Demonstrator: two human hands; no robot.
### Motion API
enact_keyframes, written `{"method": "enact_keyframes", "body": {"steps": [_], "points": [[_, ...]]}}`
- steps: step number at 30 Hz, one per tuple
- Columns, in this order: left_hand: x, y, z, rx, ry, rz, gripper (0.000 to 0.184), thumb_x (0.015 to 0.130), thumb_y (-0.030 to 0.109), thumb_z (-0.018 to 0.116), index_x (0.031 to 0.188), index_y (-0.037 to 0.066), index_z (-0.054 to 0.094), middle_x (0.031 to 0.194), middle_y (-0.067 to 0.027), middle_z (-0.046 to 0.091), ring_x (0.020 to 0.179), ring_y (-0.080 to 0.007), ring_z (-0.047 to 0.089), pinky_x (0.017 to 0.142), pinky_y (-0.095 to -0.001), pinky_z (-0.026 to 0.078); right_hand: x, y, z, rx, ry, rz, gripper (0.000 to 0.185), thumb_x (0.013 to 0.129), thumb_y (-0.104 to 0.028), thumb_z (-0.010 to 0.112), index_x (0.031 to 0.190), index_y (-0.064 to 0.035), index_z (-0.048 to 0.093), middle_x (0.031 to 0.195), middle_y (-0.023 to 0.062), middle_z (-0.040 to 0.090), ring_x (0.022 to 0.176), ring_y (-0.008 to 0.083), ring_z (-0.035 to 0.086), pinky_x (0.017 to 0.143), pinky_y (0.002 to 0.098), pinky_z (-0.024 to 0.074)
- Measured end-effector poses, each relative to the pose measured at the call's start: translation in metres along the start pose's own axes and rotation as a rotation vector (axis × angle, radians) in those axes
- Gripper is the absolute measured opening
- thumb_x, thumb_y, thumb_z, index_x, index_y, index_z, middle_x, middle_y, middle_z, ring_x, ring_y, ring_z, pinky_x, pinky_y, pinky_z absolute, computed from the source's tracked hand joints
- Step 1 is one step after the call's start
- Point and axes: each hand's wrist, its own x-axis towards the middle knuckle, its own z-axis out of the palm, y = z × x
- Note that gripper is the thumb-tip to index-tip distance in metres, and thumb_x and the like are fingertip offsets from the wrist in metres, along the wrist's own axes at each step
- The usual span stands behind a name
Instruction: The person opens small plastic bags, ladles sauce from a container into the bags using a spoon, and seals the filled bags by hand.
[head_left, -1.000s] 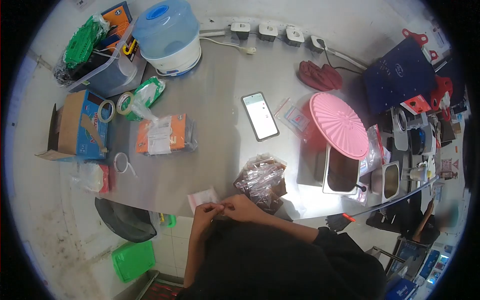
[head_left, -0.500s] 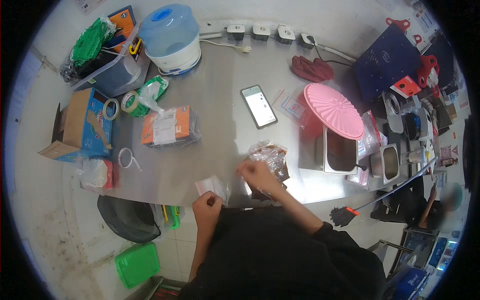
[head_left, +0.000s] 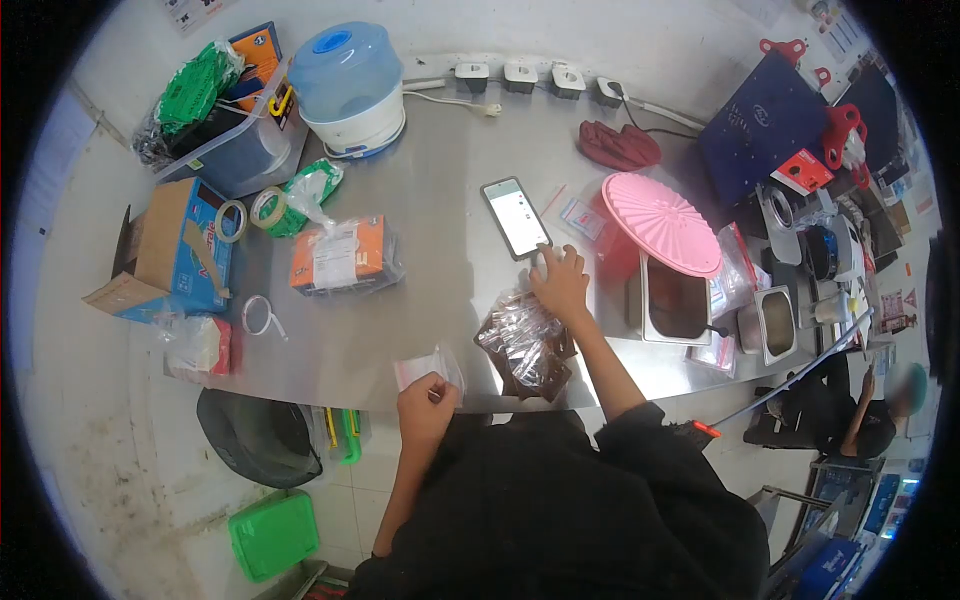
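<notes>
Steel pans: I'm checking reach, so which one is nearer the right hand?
The larger pan, its far edge overlapped in view by the pink lid; the smaller pan stands farther right, clear of the lid.

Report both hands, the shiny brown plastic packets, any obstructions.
Right hand open, at near edge of dark-framed rectangular phone. Left hand curled at flat translucent plastic bag, grip unclear. Packets piled between; nothing blocking right hand.
</notes>
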Motion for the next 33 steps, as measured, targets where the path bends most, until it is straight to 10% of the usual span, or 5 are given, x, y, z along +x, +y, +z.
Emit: {"method": "enact_keyframes", "body": {"steps": [2, 9, 19, 21, 33], "points": [[0.000, 0.001, 0.001, -0.003, 0.005, 0.003, 0.017, 0.074, 0.014, 0.061, 0.070, -0.002, 0.058, 0.060, -0.0129, 0.058, 0.052, -0.0182, 0.057, 0.053, -0.0300, 0.045, -0.015, -0.020, -0.012, 0.088, 0.220, -0.118, 0.037, 0.077, -0.024, 0.057, 0.112, -0.0110, 0.053, 0.106, 0.0187, 0.049, 0.090, 0.0337, 0.054, 0.075, 0.0411, 0.0453], [-0.007, 0.002, 0.010, -0.107, -0.038, 0.041, 0.013, 0.083, 0.008, 0.056, 0.075, -0.003, 0.057, 0.058, -0.0045, 0.056, 0.048, -0.0104, 0.054, 0.047, -0.0248, 0.044, -0.121, -0.091, -0.042, 0.874, -0.357, -0.325, 0.022, 0.074, -0.005, 0.062, 0.095, -0.0037, 0.058, 0.092, 0.0122, 0.056, 0.082, 0.0261, 0.057, 0.070, 0.0344, 0.0457], [-0.013, 0.003, 0.006, 0.090, -0.067, 0.326, 0.013, 0.081, 0.010, 0.059, 0.074, -0.001, 0.056, 0.066, -0.0076, 0.059, 0.056, -0.0192, 0.058, 0.054, -0.0297, 0.046, -0.136, -0.086, -0.011, 0.551, -0.406, -0.241, 0.009, 0.075, -0.005, 0.060, 0.081, 0.0028, 0.062, 0.074, 0.0187, 0.060, 0.072, 0.0357, 0.061, 0.066, 0.0381, 0.0487], [-0.009, -0.011, -0.004, 0.274, -0.369, 0.331, 0.022, 0.075, 0.023, 0.066, 0.088, 0.006, 0.060, 0.086, -0.0090, 0.060, 0.079, -0.0249, 0.060, 0.069, -0.0363, 0.047, -0.132, -0.089, -0.015, 0.720, -0.778, 0.102, 0.014, 0.077, -0.008, 0.056, 0.084, 0.0026, 0.063, 0.075, 0.0230, 0.060, 0.071, 0.0413, 0.058, 0.064, 0.0415, 0.0461], [0.030, -0.059, -0.014, 0.579, -0.296, 0.704, 0.070, 0.056, 0.033, 0.076, 0.118, 0.012, 0.051, 0.111, -0.0075, 0.052, 0.106, -0.0266, 0.048, 0.098, -0.0476, 0.031, -0.141, -0.085, 0.021, 0.660, -0.748, -0.124, 0.031, 0.076, -0.028, 0.069, 0.089, -0.0001, 0.065, 0.075, 0.0186, 0.062, 0.070, 0.0338, 0.060, 0.067, 0.0387, 0.0476]]}}
